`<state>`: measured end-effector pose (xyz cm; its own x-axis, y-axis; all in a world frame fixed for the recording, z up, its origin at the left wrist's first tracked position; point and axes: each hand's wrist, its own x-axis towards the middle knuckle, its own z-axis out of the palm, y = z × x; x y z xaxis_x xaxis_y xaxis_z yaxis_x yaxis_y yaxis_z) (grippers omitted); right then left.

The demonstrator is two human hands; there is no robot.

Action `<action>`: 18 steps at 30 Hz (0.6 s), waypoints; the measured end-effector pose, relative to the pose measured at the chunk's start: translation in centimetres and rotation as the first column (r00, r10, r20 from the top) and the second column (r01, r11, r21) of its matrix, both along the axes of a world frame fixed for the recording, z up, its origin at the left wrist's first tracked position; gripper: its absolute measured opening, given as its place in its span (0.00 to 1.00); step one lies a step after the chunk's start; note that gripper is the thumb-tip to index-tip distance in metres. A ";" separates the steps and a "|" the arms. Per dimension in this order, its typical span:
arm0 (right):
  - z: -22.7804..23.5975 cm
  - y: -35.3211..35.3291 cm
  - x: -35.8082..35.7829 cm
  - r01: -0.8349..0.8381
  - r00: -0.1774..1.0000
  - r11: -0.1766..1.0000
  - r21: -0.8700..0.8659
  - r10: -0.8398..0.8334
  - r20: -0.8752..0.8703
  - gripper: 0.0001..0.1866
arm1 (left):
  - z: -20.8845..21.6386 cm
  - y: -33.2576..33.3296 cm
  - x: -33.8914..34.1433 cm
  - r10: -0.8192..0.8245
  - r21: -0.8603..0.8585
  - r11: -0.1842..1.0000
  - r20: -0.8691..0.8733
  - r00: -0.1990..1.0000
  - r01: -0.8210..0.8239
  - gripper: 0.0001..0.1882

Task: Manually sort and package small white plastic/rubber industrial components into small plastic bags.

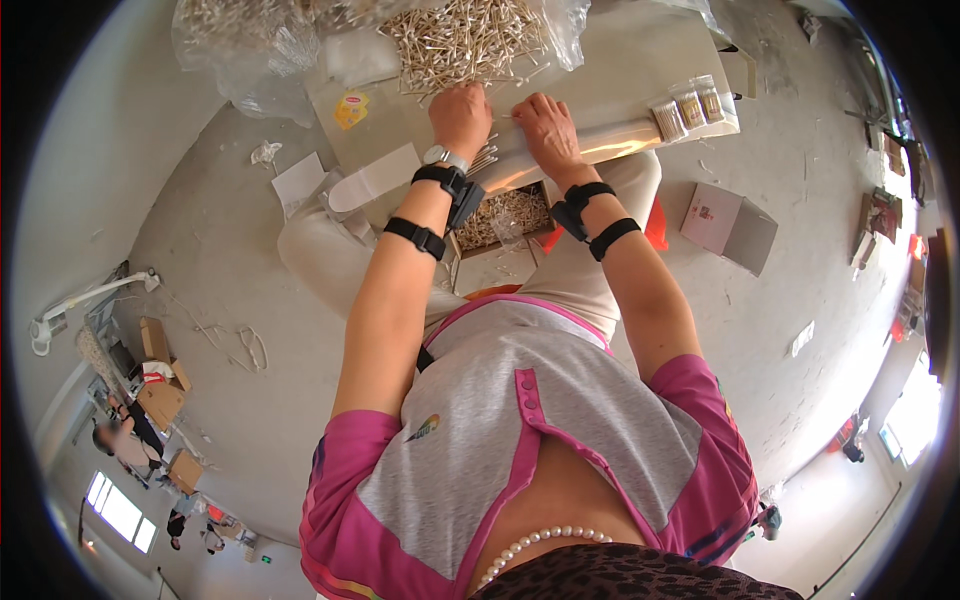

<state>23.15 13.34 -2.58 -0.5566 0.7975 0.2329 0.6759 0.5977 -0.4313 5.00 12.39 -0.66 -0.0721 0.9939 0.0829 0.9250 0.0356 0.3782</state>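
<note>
A big heap of cotton swabs [465, 40] with pale sticks lies at the far middle of the table. My left hand [461, 120] is closed at the heap's near edge, its fingertips turned away from view. Several more swabs [485, 156] lie side by side just right of my left wrist. My right hand [547, 128] rests a little to the right, fingers curled together, with a small pale stick end by the fingertips. What either hand holds is hidden or too small to make out. Three clear packs of swabs [688, 107] stand at the table's right end.
Clear plastic bags [270, 60] lie at the far left, near a yellow label [350, 110]. A white card strip [375, 178] sits by the front edge. Below, between my knees, is an open box of swabs [500, 220]. A carton [728, 228] stands on the floor at right.
</note>
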 end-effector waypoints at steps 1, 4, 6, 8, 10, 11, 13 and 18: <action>-0.1 -0.2 -0.4 0.014 1.000 1.000 0.008 -0.014 0.002 0.06 | 0.0 -0.4 -0.3 -0.003 -0.002 1.000 -0.002 1.000 0.003 0.05; -0.3 -0.8 -1.7 0.020 1.000 1.000 0.012 -0.020 -0.007 0.06 | 0.4 -2.6 -1.7 -0.045 0.046 0.998 -0.040 0.998 0.047 0.07; -0.2 -1.1 -2.6 0.009 1.000 1.000 0.010 -0.009 -0.019 0.05 | 0.8 -3.8 -2.6 -0.058 0.012 0.998 -0.012 0.998 0.058 0.06; 0.2 -1.6 -3.4 -0.042 0.997 0.999 0.022 0.043 -0.061 0.04 | 0.9 -4.4 -3.6 -0.058 0.009 0.998 -0.012 0.998 0.059 0.05; 0.1 -1.9 -3.7 -0.058 0.997 0.998 0.007 0.059 -0.054 0.04 | 1.3 -4.8 -4.0 -0.072 -0.087 0.994 -0.001 0.997 0.071 0.04; 0.1 -2.0 -3.7 -0.075 0.996 0.997 -0.008 0.075 -0.046 0.04 | 1.3 -4.5 -3.9 -0.073 -0.086 0.994 0.001 0.997 0.073 0.04; 0.4 -2.1 -3.4 -0.085 0.992 0.996 0.004 0.084 -0.099 0.05 | 1.3 -4.0 -3.5 -0.020 -0.041 0.999 0.053 0.998 0.022 0.05; 0.4 -0.4 0.4 0.035 0.989 0.996 0.086 -0.021 -0.150 0.08 | 1.5 -1.9 -0.6 0.114 -0.043 0.993 0.161 0.980 -0.108 0.07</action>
